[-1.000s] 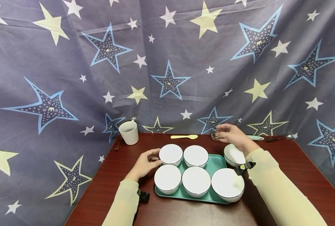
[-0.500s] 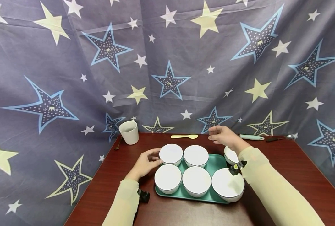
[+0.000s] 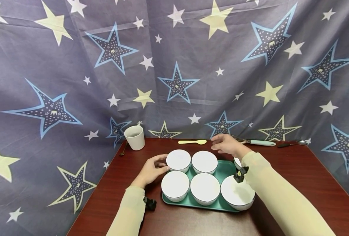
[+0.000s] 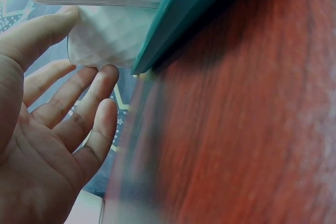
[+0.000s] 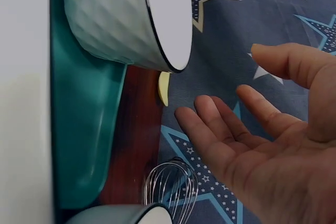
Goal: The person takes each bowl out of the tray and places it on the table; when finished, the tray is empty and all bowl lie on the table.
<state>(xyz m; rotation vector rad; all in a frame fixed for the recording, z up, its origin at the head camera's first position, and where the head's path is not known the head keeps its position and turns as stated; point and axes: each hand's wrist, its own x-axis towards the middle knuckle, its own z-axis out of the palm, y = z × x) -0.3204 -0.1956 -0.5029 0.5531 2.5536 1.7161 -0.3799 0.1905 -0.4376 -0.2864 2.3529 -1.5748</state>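
A green tray (image 3: 226, 169) bears several white dark-rimmed bowls in two rows. My left hand (image 3: 151, 170) is at the left side of the back-left bowl (image 3: 178, 159); in the left wrist view the thumb and fingertips meet the bowl's wall (image 4: 107, 38), with the palm apart from it. My right hand (image 3: 228, 144) is in the air behind the tray, right of the back-middle bowl (image 3: 204, 161). Its fingers are spread and hold nothing, as the right wrist view shows. Another bowl (image 3: 237, 163) at the tray's right side is mostly hidden by the right sleeve.
Along the table's back edge lie a yellow spoon (image 3: 192, 142), a whisk (image 3: 262, 143) with a pale green handle, and a dark-handled spoon (image 3: 292, 143). A white mug (image 3: 135, 137) stands at the back left, with a small spoon (image 3: 123, 151) beside it. A star-patterned curtain (image 3: 174, 49) hangs behind.
My right hand has moved left from over the whisk's wires toward the back-middle bowl, its sleeve now covering more of the right-hand bowl. The left hand has stayed in place.
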